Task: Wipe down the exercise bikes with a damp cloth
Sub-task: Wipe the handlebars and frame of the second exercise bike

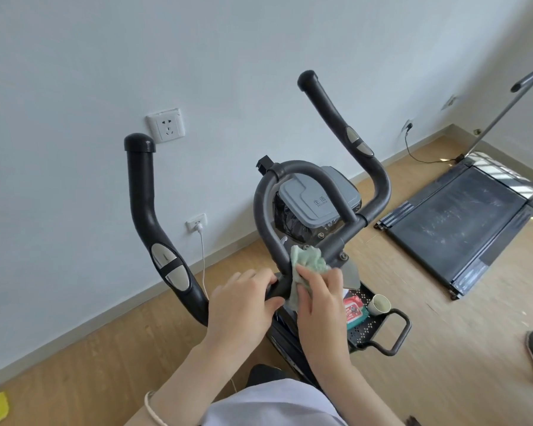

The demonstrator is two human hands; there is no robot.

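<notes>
View from the head camera onto a dark grey tubular-steel exercise bike (293, 192) standing near a white wall on a pale wood floor (105, 348). The right hand (316, 295) is closed on a pale green, crumpled terry cloth (305, 265), pressing it against the inner loop of the handlebar where the tube meets the centre stem; the left hand (239, 298) is clamped round the black foam-covered bar just beside it, apparently steadying the frame. The cloth looks soft and limp — it should fold round a tube readily and is best bunched in the palm, fingers spread over it. The bike is stiff and probably heavy, so it should hold firm under rubbing, though smooth painted tubing may turn slippery when wet. The two curved black outer grips (154, 229) with silver sensor plates seem untouched by the cloth at this moment. A black perforated metal tray (370, 329) below carries a red wipes packet (353, 312) and a small pale cup (379, 304).
</notes>
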